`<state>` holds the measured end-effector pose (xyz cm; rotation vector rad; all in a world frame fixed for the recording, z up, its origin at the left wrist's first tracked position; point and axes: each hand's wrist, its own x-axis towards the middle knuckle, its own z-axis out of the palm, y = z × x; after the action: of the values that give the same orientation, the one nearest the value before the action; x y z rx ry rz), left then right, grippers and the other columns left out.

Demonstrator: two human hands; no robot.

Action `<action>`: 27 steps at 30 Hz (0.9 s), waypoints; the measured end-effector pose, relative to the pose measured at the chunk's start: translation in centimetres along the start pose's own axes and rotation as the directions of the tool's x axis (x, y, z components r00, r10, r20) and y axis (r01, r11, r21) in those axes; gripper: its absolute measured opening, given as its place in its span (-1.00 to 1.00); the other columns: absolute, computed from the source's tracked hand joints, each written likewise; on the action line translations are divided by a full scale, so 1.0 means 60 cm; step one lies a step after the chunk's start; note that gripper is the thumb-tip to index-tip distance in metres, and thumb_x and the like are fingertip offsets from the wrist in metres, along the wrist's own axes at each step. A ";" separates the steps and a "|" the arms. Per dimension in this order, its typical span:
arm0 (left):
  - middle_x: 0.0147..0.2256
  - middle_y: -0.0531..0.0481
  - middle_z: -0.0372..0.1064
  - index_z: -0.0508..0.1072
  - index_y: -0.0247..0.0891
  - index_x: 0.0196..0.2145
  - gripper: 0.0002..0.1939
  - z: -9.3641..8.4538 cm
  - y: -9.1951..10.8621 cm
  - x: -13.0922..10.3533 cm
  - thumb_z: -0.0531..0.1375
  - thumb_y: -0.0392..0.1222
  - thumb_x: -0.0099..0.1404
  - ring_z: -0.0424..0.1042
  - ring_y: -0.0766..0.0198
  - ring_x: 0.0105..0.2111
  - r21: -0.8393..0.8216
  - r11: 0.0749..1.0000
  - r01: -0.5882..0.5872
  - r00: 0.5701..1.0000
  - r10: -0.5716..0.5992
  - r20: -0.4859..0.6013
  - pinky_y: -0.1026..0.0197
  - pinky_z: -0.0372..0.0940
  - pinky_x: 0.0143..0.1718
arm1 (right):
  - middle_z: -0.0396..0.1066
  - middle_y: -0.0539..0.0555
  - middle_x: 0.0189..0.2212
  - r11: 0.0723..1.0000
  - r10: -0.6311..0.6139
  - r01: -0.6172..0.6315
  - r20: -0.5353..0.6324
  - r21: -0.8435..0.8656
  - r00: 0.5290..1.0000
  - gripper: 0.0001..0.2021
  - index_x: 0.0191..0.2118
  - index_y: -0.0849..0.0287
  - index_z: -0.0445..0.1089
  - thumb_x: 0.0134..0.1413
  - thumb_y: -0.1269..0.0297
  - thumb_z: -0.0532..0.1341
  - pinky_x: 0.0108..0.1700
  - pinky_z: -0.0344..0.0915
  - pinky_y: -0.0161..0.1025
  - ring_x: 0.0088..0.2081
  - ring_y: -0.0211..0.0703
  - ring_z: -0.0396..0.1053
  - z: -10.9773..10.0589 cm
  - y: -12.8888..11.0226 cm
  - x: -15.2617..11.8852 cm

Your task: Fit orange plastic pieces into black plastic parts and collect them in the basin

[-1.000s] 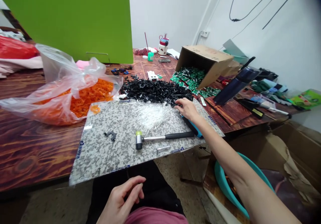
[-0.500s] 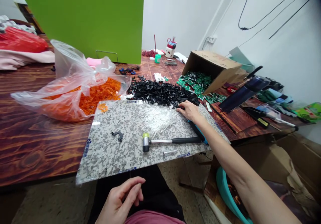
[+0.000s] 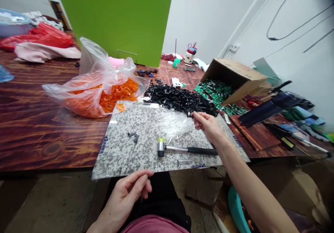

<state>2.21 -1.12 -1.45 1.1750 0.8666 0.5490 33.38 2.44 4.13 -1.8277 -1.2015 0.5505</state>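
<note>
My right hand (image 3: 206, 123) pinches a small black part (image 3: 189, 114) over the speckled board (image 3: 146, 121), just in front of the pile of black parts (image 3: 180, 99). Below its fingers lies a spread of thin clear pieces (image 3: 173, 123). My left hand (image 3: 130, 189) is held low, in front of the board's near edge, with its fingers curled together; what it holds, if anything, I cannot make out. A single black part (image 3: 134, 136) lies on the board's left half. A mallet (image 3: 161, 147) with a black handle lies across the board, and a small metal rod (image 3: 184, 161) is nearer its front edge.
A plastic bag of orange parts (image 3: 96, 94) sits at the back left. To the right, a tipped cardboard box (image 3: 235, 73) spills green boards (image 3: 214, 90), beside a dark blue bottle (image 3: 268, 107). A green panel (image 3: 114, 21) stands behind.
My right hand has drawn back from the black pile with a black part in its fingers. The view has shifted, so the table contents appear further right. My left hand has hardly moved.
</note>
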 end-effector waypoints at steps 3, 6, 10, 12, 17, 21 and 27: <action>-0.41 -0.05 0.44 0.49 -0.28 -0.13 -0.60 0.008 0.020 0.013 0.18 0.07 0.22 0.31 0.37 -0.53 -0.118 0.993 -0.030 0.999 0.025 -0.044 0.38 0.12 -0.60 | 0.16 -0.08 -0.65 0.977 0.009 -0.080 0.337 0.196 0.942 -0.60 -0.42 0.22 0.36 0.04 -0.09 0.15 -0.56 0.06 -0.36 -0.61 -0.36 0.07 0.061 -0.050 -0.077; -0.49 0.00 0.41 0.49 -0.33 -0.13 -0.55 0.009 0.025 0.021 0.20 0.10 0.19 0.22 0.43 -0.60 -0.173 0.983 -0.067 0.991 0.046 -0.124 0.38 0.11 -0.58 | 0.10 -0.10 -0.63 0.933 -0.038 -0.203 0.641 0.298 0.766 -0.62 -0.50 0.22 0.29 0.06 -0.04 0.18 -0.56 -0.03 -0.38 -0.58 -0.39 0.01 0.112 -0.085 -0.138; -0.63 0.08 0.32 0.52 -0.38 -0.24 -0.57 -0.005 0.015 0.014 0.21 0.09 0.18 0.15 0.46 -0.65 -0.166 0.984 -0.070 0.966 0.025 -0.256 0.37 0.07 -0.59 | 0.10 -0.10 -0.62 0.957 -0.098 -0.133 0.718 0.258 0.689 -0.62 -0.51 0.24 0.29 0.06 -0.02 0.19 -0.55 -0.04 -0.38 -0.56 -0.38 0.02 0.155 -0.100 -0.150; -0.64 0.09 0.32 0.51 -0.38 -0.30 -0.59 -0.014 0.011 0.007 0.21 0.09 0.18 0.15 0.46 -0.67 -0.168 0.983 -0.072 0.951 0.017 -0.308 0.37 0.05 -0.62 | 0.13 -0.09 -0.63 0.980 -0.145 0.009 0.674 0.201 0.725 -0.64 -0.48 0.24 0.34 0.10 0.01 0.16 -0.54 -0.02 -0.37 -0.56 -0.37 0.05 0.164 -0.097 -0.127; -0.49 -0.01 0.46 0.40 -0.32 -0.36 -0.64 -0.037 0.014 -0.004 0.20 0.09 0.19 0.39 0.34 -0.57 -0.209 0.975 -0.076 0.946 0.004 -0.326 0.36 0.18 -0.62 | 0.33 0.00 -0.56 0.920 -0.324 0.382 0.373 -0.092 0.870 -0.72 -0.40 0.21 0.43 0.16 0.12 0.13 -0.45 0.10 -0.32 -0.53 -0.29 0.19 0.143 -0.065 -0.042; -0.43 -0.06 0.50 0.31 -0.29 -0.38 -0.61 -0.049 0.013 -0.002 0.23 0.12 0.15 0.51 0.20 -0.50 -0.287 0.958 0.004 0.956 -0.088 -0.280 0.31 0.28 -0.62 | 0.41 0.04 -0.50 0.842 -0.326 0.437 0.345 -0.317 0.880 -0.75 -0.38 0.19 0.43 0.17 0.16 0.11 -0.40 0.14 -0.29 -0.48 -0.22 0.27 0.083 -0.025 -0.013; -0.50 0.08 0.41 0.30 -0.26 -0.29 -0.69 -0.053 0.007 0.007 0.23 0.03 0.19 0.39 0.36 -0.57 -0.248 0.969 0.010 0.964 -0.075 -0.254 0.35 0.27 -0.58 | 0.40 0.05 -0.41 0.788 -0.184 0.498 0.634 -0.362 0.751 -0.77 -0.31 0.14 0.43 0.10 0.07 0.21 -0.33 0.19 -0.27 -0.35 -0.16 0.32 0.015 0.016 -0.065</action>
<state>-0.14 1.12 -1.62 0.8677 1.0156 0.7652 31.49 -0.80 2.51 -1.8248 -2.2501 0.6141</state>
